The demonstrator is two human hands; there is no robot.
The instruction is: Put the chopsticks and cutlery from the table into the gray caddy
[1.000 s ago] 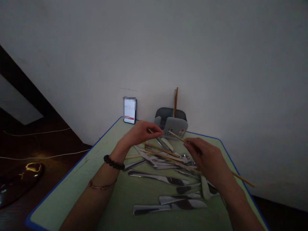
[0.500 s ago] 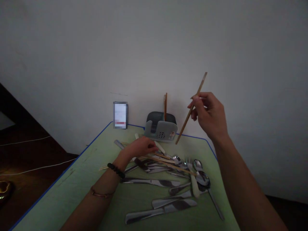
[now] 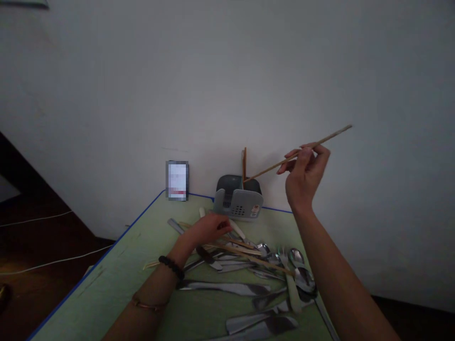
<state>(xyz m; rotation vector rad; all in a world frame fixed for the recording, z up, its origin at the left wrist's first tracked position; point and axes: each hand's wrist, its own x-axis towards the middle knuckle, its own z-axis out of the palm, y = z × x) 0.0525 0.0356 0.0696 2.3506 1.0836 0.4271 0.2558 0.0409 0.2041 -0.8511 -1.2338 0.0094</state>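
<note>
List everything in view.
wall: one, greyish, rear
unclear object: one, pale, upper-left
floor: one, brown, left
cables: two, white, floor
table: one, green, centre
phone: one, dark, against wall
holder: one, grey, table
standing chopsticks: 2+, brown, holder
loose chopsticks: several, tan, table
held chopstick: one, tan, right
knives: several, silver, table
spoons: 4+, silver, table
fork: 1+, silver, table
bracelets: two, dark and coppery, worn left
left hand: one, over table
right hand: one, gripping held chopstick
</note>
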